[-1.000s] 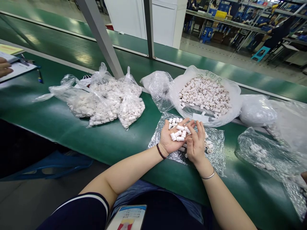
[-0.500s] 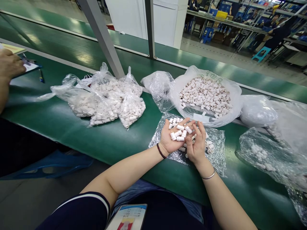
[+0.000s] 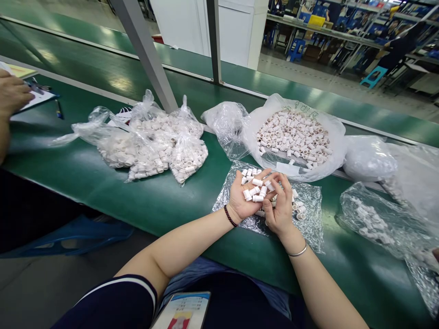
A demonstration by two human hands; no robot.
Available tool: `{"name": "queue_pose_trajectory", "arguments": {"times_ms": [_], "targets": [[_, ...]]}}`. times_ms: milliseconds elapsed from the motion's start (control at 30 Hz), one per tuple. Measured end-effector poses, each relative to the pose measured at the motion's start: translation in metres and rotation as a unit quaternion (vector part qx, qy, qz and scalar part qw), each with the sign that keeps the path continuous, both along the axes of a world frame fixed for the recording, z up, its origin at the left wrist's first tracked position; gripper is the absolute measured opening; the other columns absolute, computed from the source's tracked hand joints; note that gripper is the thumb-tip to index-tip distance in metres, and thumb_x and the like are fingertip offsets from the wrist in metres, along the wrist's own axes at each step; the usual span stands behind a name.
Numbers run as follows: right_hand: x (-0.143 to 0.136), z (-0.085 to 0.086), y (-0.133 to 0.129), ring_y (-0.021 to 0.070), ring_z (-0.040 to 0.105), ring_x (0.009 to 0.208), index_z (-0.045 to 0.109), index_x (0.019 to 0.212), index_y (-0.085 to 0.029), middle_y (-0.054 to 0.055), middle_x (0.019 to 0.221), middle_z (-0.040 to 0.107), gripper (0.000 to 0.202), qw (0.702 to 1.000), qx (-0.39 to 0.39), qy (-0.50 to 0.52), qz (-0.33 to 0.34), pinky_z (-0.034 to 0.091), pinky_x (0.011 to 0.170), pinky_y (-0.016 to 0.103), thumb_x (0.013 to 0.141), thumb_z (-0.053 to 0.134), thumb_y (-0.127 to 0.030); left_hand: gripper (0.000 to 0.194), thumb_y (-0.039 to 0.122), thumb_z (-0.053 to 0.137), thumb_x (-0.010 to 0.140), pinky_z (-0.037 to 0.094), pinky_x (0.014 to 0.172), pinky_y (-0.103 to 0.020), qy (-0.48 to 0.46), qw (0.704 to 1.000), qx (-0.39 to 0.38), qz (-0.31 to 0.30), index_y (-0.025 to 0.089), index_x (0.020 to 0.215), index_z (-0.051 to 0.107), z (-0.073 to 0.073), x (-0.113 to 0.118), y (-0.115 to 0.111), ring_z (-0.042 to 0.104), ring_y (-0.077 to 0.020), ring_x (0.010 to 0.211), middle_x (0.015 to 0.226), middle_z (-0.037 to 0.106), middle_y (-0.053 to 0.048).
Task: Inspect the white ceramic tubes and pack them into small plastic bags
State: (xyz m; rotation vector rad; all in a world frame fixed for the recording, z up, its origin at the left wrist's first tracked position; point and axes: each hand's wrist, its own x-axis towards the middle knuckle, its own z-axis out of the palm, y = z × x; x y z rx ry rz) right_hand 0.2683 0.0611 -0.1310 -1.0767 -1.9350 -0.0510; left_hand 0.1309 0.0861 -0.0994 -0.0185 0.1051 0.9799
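Palm up, my left hand [image 3: 240, 203] bears several short white plastic pipe fittings [image 3: 258, 198]. My right hand [image 3: 280, 208] is curled against its fingertips, with fingers on one ribbed white fitting [image 3: 269, 185] at the edge of the palm. Beneath both hands lies a clear plastic bag [image 3: 310, 230] spread flat on the green table. More loose fittings [image 3: 300, 210] rest on that bag, partly hidden by the hands. Just behind it, a large open plastic bag [image 3: 338, 155] is full of similar fittings.
Tied bags of fittings [image 3: 151, 153] stand to the left. On the right lies another clear bag [image 3: 373, 224] with white pieces in it. A co-worker's hand [image 3: 13, 93] is over papers at the far left. A grey post [image 3: 147, 50] rises behind the bags.
My right fingers have shifted slightly left onto the fitting at the palm's edge. At the right, the clear bag and its white pieces have moved. The co-worker's hand has shifted slightly left.
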Motion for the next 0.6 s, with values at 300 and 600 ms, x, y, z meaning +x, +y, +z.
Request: {"name": "queue_pose_trajectory", "arguments": {"times_ms": [300, 600], "targets": [[-0.0002, -0.0005, 0.0004, 0.0343, 0.030, 0.142, 0.030, 0.146, -0.026, 0.014, 0.151, 0.032, 0.053, 1.000, 0.002, -0.005, -0.001, 0.036, 0.108, 0.063, 0.096, 0.040, -0.041, 0.086, 0.070, 0.020, 0.090, 0.038, 0.107, -0.053, 0.003, 1.000, -0.009, -0.003, 0.008, 0.148, 0.033, 0.0002, 0.0000, -0.0002, 0.050, -0.0340, 0.129, 0.144, 0.047, -0.023], [-0.0011, 0.0014, -0.0007, 0.0351, 0.030, 0.142, 0.033, 0.144, -0.024, 0.016, 0.148, 0.033, 0.054, 1.000, 0.005, -0.012, 0.010, 0.036, 0.108, 0.063, 0.094, 0.045, -0.040, 0.088, 0.070, 0.018, 0.091, 0.039, 0.107, -0.050, 0.005, 1.000, 0.012, -0.008, 0.005, 0.148, 0.032, -0.0037, -0.0002, -0.0002, 0.050, -0.0326, 0.129, 0.145, 0.045, -0.024]]}}
